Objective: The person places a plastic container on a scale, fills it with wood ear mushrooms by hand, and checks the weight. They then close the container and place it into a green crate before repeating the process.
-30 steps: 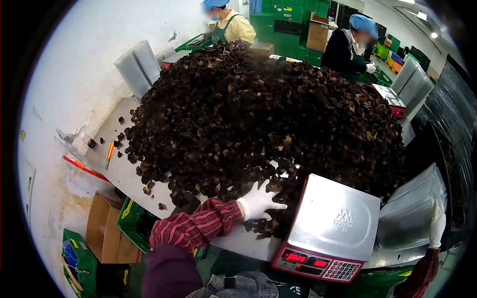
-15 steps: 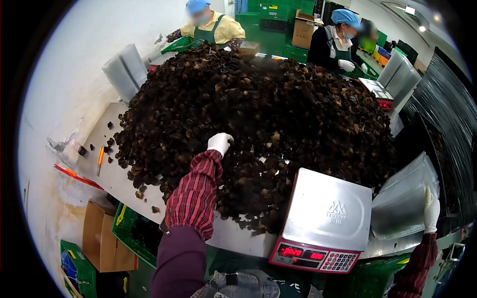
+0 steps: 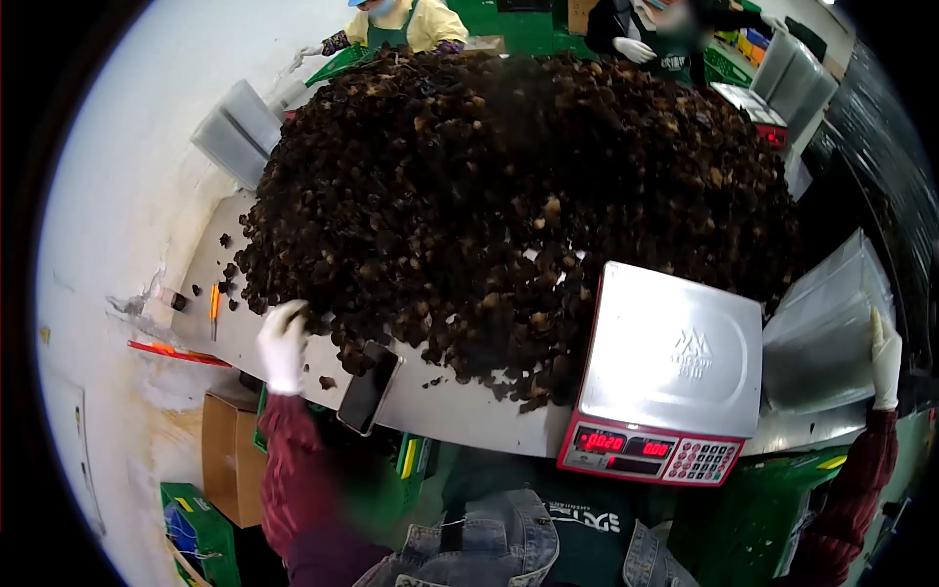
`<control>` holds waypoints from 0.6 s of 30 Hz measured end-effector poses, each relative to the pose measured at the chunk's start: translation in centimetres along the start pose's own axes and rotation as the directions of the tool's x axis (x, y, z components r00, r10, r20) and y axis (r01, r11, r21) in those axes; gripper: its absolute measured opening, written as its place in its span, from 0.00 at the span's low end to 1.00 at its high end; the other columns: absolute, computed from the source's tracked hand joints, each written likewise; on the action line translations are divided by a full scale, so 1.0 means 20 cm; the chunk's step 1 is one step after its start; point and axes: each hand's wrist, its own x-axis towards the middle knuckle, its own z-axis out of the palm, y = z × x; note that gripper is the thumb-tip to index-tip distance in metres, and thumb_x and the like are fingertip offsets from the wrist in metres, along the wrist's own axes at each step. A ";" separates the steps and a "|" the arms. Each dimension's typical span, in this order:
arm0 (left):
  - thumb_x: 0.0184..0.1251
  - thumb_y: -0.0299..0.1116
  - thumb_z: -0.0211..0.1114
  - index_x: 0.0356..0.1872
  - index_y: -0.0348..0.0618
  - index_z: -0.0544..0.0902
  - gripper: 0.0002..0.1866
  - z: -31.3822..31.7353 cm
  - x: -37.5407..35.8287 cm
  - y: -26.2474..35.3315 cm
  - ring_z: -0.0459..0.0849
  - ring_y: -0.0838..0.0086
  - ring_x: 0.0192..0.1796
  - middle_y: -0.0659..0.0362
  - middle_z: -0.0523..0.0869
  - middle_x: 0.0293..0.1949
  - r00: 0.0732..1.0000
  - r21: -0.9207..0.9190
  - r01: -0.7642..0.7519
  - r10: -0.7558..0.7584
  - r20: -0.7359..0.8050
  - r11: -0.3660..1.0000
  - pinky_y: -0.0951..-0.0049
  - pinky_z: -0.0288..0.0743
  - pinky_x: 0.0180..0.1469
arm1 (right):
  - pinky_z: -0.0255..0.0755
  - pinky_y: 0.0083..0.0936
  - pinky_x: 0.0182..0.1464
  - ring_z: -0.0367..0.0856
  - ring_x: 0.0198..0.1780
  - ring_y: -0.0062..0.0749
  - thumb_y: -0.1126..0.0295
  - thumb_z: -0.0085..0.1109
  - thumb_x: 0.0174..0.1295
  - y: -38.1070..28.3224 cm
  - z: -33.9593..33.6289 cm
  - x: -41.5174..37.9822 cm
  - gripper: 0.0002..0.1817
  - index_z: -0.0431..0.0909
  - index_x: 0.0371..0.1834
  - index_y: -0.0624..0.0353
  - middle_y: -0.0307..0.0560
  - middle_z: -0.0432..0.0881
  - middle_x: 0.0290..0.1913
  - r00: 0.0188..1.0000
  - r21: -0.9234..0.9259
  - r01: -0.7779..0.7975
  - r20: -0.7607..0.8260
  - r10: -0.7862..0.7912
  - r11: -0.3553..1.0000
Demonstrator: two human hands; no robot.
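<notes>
A large heap of dark dried pieces (image 3: pixel 509 186), like black fungus, covers much of the light table. My left hand (image 3: pixel 284 344), in a white glove, is at the heap's lower left edge, fingers bent around a dark bit too small to name. To its right a phone (image 3: pixel 368 393) lies at the table edge. My right hand (image 3: pixel 885 360), also gloved, touches the right side of a stack of clear plastic bags (image 3: pixel 829 328); its fingers look pressed together. Between the hands stands a silver and red scale (image 3: pixel 675 357) with lit red digits.
Across the heap are a person in yellow sleeves (image 3: pixel 440 27) and a person in dark clothes (image 3: pixel 636 47). A second scale (image 3: pixel 753 110) stands back right. Orange knife (image 3: pixel 214 298) at left; cardboard box (image 3: pixel 232 455) and green crate (image 3: pixel 201 523) below.
My left hand has moved left and toward me from the heap's middle. The phone now shows. The view has shifted, and the person at back right has spread an arm.
</notes>
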 end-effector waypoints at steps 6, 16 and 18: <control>0.55 0.18 0.61 0.52 0.41 0.79 0.21 -0.80 -0.18 -1.09 0.83 0.62 0.38 0.51 0.84 0.38 0.977 0.625 0.108 -0.198 0.075 0.773 0.67 0.77 0.44 | 0.57 0.20 0.29 0.57 0.26 0.19 0.66 0.52 0.70 -0.11 -0.13 0.01 0.13 0.71 0.32 0.66 0.36 0.61 0.24 0.973 0.017 -0.048 0.229 0.043 0.999; 0.58 0.22 0.62 0.45 0.37 0.84 0.13 0.21 -0.21 -0.03 0.84 0.64 0.46 0.52 0.85 0.44 0.842 0.194 -0.514 0.450 0.296 0.835 0.72 0.76 0.49 | 0.59 0.17 0.30 0.61 0.26 0.15 0.72 0.56 0.65 0.00 -0.23 0.03 0.09 0.70 0.28 0.61 0.31 0.61 0.22 0.937 0.032 -0.163 0.319 0.144 0.986; 0.58 0.23 0.63 0.42 0.37 0.84 0.11 0.41 -0.26 0.09 0.84 0.62 0.43 0.52 0.85 0.39 0.780 0.072 -0.540 0.466 0.418 0.839 0.71 0.77 0.47 | 0.59 0.16 0.30 0.61 0.26 0.15 0.72 0.57 0.65 0.05 -0.26 0.04 0.09 0.70 0.28 0.60 0.30 0.61 0.22 0.922 0.067 -0.200 0.350 0.164 0.978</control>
